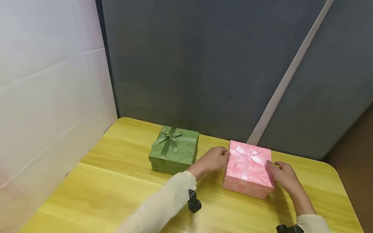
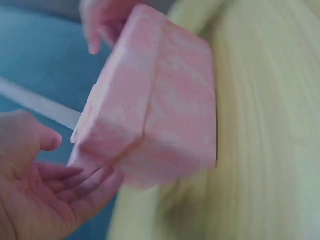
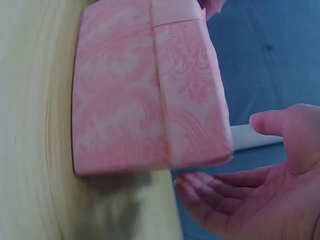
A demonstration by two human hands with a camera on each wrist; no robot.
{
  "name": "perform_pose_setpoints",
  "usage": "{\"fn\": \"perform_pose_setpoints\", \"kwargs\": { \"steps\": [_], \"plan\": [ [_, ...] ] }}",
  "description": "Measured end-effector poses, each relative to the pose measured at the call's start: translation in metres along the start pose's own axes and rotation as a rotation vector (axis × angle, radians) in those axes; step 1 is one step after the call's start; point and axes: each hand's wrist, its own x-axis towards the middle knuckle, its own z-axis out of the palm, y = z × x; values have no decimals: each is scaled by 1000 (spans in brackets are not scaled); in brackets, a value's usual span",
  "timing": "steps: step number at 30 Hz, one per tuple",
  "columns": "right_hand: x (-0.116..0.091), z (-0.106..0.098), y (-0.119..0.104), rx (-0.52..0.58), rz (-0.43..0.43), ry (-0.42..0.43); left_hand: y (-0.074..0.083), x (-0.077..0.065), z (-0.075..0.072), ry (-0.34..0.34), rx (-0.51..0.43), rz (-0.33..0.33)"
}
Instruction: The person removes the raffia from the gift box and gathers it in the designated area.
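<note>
A pink patterned gift box (image 1: 250,170) with a lid and a pale pink ribbon bow sits on the wooden table, right of centre in the head view. My left hand (image 1: 214,159) is at its left side. In the left wrist view, the fingers (image 2: 75,192) of that hand lie along the box's side with the thumb apart; whether they touch is unclear. On the opposite side, my right hand (image 1: 282,175) has its fingers loosely bent beside the box. The right wrist view shows its thumb (image 3: 272,121) held away from the lid.
A green gift box (image 1: 173,150) with a green ribbon bow stands to the left of the pink one. The yellow wooden table (image 1: 107,187) ends at a dark grey backdrop (image 1: 191,57). A white panel (image 1: 43,81) rises on the left, a brown one (image 1: 370,147) on the right.
</note>
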Motion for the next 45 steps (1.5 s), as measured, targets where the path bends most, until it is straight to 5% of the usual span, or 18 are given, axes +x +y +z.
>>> {"fn": "perform_pose_setpoints", "kwargs": {
  "steps": [4, 6, 9, 17, 21, 23, 27, 29, 32, 37, 41, 45],
  "plan": [
    [8, 13, -3, 157, 110, 31, -12, 5, 2, 69, -411, -209],
    [10, 17, -4, 195, 143, 55, -16, 6, 1, 86, -515, -237],
    [10, 17, -3, 223, 155, 69, -16, 4, -2, 84, -574, -229],
    [3, 5, -12, 262, 88, 90, 0, 1, -11, 98, -549, -197],
    [-7, -9, -19, 300, 7, 127, 8, -2, -18, 127, -547, -78],
    [-15, -18, -21, 437, -117, 108, 12, -7, -25, 133, -590, 30],
    [-39, -35, -21, 691, -498, -96, 15, -28, -43, 50, -700, 274],
    [-54, -41, -19, 679, -658, -222, 14, -44, -51, -40, -698, 398],
    [-79, -42, -16, 429, -759, -243, 8, -70, -55, -155, -563, 556],
    [-112, -19, 1, -72, -840, -112, -9, -103, -40, -240, 27, 779],
    [-112, 9, 27, -375, -1079, 37, -24, -114, -17, -164, 493, 969],
    [-101, 31, 50, -666, -1236, 149, -45, -110, 2, -70, 742, 1035]
  ]
}}
